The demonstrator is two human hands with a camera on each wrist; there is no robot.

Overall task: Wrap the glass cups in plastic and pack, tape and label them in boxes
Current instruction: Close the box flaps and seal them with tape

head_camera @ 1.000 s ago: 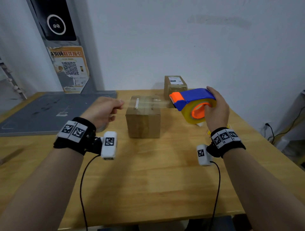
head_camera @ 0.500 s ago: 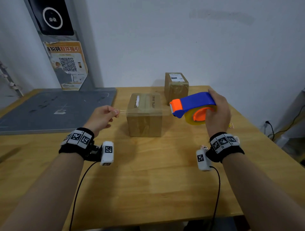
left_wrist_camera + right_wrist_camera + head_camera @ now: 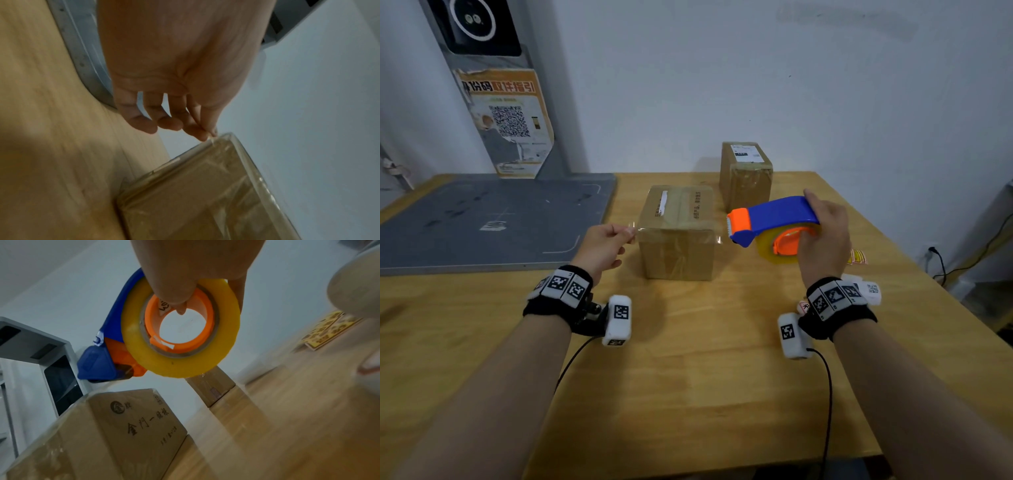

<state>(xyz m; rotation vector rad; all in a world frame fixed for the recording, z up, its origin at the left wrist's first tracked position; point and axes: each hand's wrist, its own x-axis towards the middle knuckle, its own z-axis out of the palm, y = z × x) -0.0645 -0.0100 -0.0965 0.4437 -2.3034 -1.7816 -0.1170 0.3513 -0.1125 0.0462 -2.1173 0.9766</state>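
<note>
On the desk [image 3: 688, 394], the left hand [image 3: 602, 246] has its grip pinched on the free end of a clear tape strip [image 3: 678, 234] stretched over the near box [image 3: 676, 250], while the right hand [image 3: 825, 240] has its grip closed around the blue-and-orange tape dispenser [image 3: 774, 219] just right of that box, a labelled box [image 3: 746, 174] standing farther back.

Both forearms are bare, with no sleeves in view. Each wrist carries a black fabric band [image 3: 558, 301] faced with white square tiles printed with black-and-white coded markers — the band on the right wrist [image 3: 837, 305] looks the same. A small white rounded camera module [image 3: 617, 320] hangs from the inner side of the left band, another [image 3: 792, 335] from the right, each bearing its own marker. A thin black cable [image 3: 827, 404] trails from each module toward the body.
</note>
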